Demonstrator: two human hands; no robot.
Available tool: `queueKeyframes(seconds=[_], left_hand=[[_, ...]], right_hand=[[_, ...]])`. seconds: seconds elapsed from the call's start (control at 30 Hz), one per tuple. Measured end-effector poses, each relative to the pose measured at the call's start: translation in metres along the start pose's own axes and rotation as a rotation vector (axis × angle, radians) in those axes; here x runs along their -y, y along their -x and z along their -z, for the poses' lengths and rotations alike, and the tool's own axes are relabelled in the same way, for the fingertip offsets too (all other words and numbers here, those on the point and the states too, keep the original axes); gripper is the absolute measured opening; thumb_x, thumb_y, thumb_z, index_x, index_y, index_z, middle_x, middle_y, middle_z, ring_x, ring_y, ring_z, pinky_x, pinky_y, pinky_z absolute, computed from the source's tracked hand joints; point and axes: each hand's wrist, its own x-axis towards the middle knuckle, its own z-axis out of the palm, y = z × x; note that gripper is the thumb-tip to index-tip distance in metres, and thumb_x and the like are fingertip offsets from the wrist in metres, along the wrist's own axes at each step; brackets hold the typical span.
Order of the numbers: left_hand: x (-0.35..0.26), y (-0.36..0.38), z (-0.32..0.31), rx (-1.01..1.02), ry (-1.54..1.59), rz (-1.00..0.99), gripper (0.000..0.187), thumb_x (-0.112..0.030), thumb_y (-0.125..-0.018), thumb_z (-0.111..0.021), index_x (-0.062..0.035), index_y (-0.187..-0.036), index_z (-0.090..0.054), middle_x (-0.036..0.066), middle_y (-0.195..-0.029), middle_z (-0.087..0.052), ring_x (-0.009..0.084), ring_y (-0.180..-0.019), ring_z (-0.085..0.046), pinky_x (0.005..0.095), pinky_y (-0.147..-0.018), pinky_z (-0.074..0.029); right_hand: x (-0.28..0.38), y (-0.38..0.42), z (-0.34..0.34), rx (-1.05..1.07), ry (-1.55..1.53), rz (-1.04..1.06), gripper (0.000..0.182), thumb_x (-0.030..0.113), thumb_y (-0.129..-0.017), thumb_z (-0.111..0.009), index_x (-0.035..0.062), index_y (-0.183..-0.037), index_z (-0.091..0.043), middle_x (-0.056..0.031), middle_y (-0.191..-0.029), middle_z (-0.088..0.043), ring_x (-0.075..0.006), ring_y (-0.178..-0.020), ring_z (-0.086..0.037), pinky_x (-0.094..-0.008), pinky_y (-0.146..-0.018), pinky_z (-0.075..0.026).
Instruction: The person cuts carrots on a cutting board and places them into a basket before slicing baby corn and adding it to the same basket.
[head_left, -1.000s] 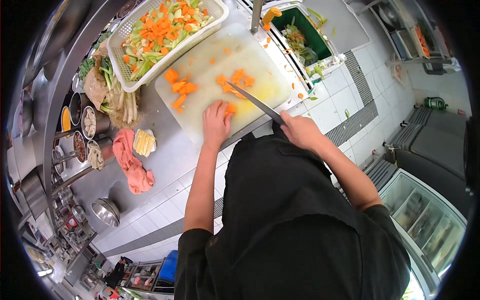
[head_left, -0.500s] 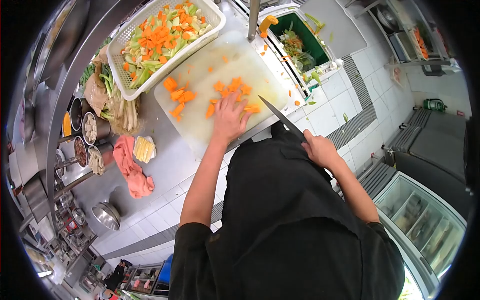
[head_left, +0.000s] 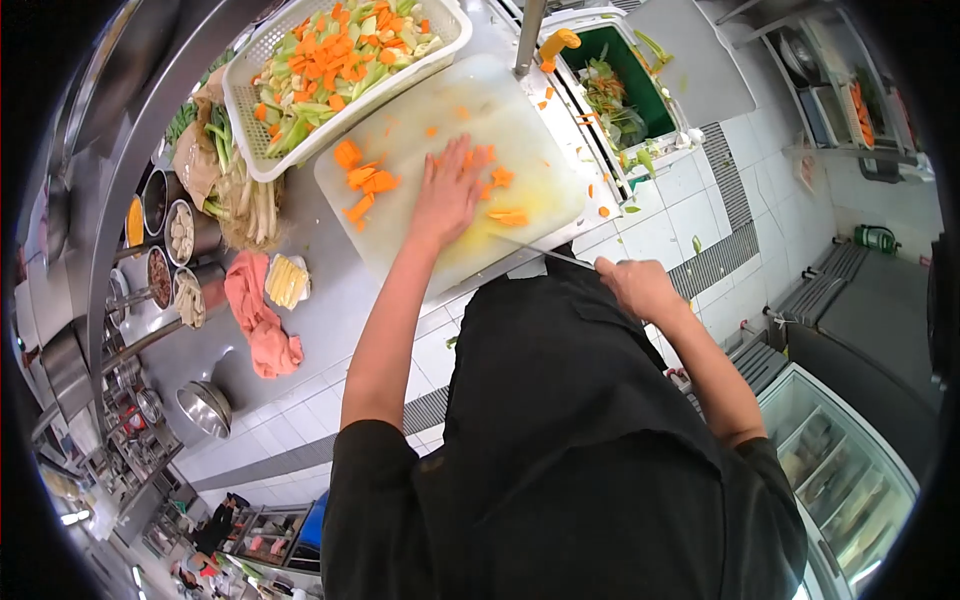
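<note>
My left hand (head_left: 447, 192) lies flat on the white cutting board (head_left: 410, 262), fingers stretched out over some of the cut carrot pieces. Several star-shaped carrot slices (head_left: 498, 178) show just right of its fingers, and a small stack of carrot slices (head_left: 508, 217) sits closer to me. Another pile of carrot pieces (head_left: 372, 180) is on the board's left part. In my right hand (head_left: 640, 288) is the handle of a kitchen knife (head_left: 548, 250). Its blade points left, with the tip over the board's near edge.
Behind the board stands a white perforated basket (head_left: 262, 165) of cut vegetables. A green-lined waste bin (head_left: 655, 115) with scraps is at the right. Leeks (head_left: 250, 215), a pink cloth (head_left: 258, 315), a tray of yellow baby corn (head_left: 288, 282) and a metal bowl (head_left: 205, 408) are on the left.
My left hand has moved up and flattened over the star-shaped carrot pieces, away from the near slices. The knife in my right hand has swung lower, its blade now nearly edge-on to view.
</note>
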Motion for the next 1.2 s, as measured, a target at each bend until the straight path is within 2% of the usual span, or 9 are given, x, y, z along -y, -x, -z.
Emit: queueKeyframes(seconds=[0.1,0.2,0.4,0.63,0.8,0.9,1.0,1.13,1.2], left_hand=[[0.010,-0.021,0.033,-0.246,0.204,0.172,0.054,-0.018,-0.096,-0.064,-0.0069,-0.148,-0.053,0.021,-0.156,-0.046,0.0393,-0.146,-0.041,0.0500,-0.122,-0.035],[0.038,-0.003,0.089,0.146,-0.032,0.454,0.049,-0.012,-0.088,-0.070,-0.0053,-0.135,-0.061,0.020,-0.141,-0.056,0.0391,-0.134,-0.050,0.0462,-0.113,-0.043],[0.095,0.078,0.097,-0.065,0.065,0.649,0.048,-0.006,-0.077,-0.078,-0.0045,-0.123,-0.065,0.018,-0.125,-0.065,0.0382,-0.120,-0.059,0.0472,-0.106,-0.046],[0.086,0.099,0.051,-0.269,0.132,0.542,0.037,-0.006,-0.082,-0.080,-0.0035,-0.115,-0.064,0.014,-0.108,-0.073,0.0307,-0.100,-0.069,0.0417,-0.090,-0.054],[0.046,0.127,0.036,-0.353,1.063,0.787,0.016,-0.007,-0.094,-0.073,0.0012,-0.107,-0.068,0.004,-0.087,-0.071,0.0118,-0.077,-0.067,0.0266,-0.074,-0.054],[-0.011,0.130,0.027,-0.262,0.735,0.959,0.014,-0.004,-0.096,-0.070,0.0038,-0.108,-0.070,0.007,-0.095,-0.071,0.0131,-0.082,-0.068,0.0278,-0.077,-0.055],[-0.024,0.135,-0.001,-0.456,0.989,0.787,0.018,-0.002,-0.097,-0.067,0.0044,-0.113,-0.072,0.011,-0.107,-0.070,0.0139,-0.086,-0.069,0.0277,-0.080,-0.055],[-0.031,0.145,0.016,-0.495,0.178,0.248,0.020,0.006,-0.086,-0.067,0.0014,-0.106,-0.069,0.014,-0.111,-0.067,0.0315,-0.098,-0.068,0.0392,-0.090,-0.056],[-0.022,0.146,0.006,-0.481,0.179,0.200,0.022,0.007,-0.083,-0.067,0.0003,-0.105,-0.068,0.015,-0.111,-0.066,0.0343,-0.100,-0.066,0.0415,-0.090,-0.056]], right_hand=[[-0.002,-0.008,0.009,-0.011,0.007,0.008,0.015,0.025,-0.102,-0.058,0.0123,-0.110,-0.054,-0.0148,-0.074,-0.071,-0.0355,-0.070,-0.072,-0.0488,-0.059,-0.054],[0.009,-0.016,0.019,-0.054,-0.003,0.086,0.016,0.024,-0.100,-0.058,0.0121,-0.110,-0.054,-0.0144,-0.072,-0.070,-0.0365,-0.067,-0.071,-0.0496,-0.059,-0.054],[0.071,-0.062,0.012,-0.021,-0.073,0.238,0.020,0.011,-0.092,-0.058,0.0069,-0.111,-0.053,-0.0180,-0.075,-0.071,-0.0398,-0.069,-0.071,-0.0522,-0.062,-0.055],[0.080,-0.089,0.009,-0.086,-0.040,0.102,0.025,0.005,-0.089,-0.056,0.0048,-0.114,-0.053,-0.0192,-0.078,-0.072,-0.0400,-0.074,-0.073,-0.0525,-0.065,-0.056],[0.091,-0.070,0.018,-0.100,-0.071,0.063,0.029,0.004,-0.087,-0.058,0.0029,-0.115,-0.052,-0.0204,-0.079,-0.073,-0.0396,-0.075,-0.074,-0.0517,-0.065,-0.057],[0.102,-0.064,0.000,-0.102,-0.087,0.091,0.030,0.004,-0.086,-0.059,0.0031,-0.115,-0.051,-0.0206,-0.078,-0.073,-0.0397,-0.073,-0.074,-0.0517,-0.063,-0.057],[0.109,-0.067,-0.016,-0.102,-0.105,0.093,0.033,0.004,-0.085,-0.061,0.0028,-0.116,-0.050,-0.0195,-0.075,-0.072,-0.0393,-0.070,-0.073,-0.0517,-0.061,-0.057],[0.112,-0.066,-0.017,-0.114,-0.066,0.097,0.034,0.005,-0.085,-0.061,0.0030,-0.117,-0.050,-0.0182,-0.074,-0.072,-0.0382,-0.068,-0.073,-0.0499,-0.059,-0.057],[0.111,-0.066,-0.017,-0.137,-0.023,0.124,0.034,0.005,-0.085,-0.062,0.0034,-0.118,-0.051,-0.0161,-0.072,-0.072,-0.0360,-0.066,-0.073,-0.0478,-0.057,-0.056]])
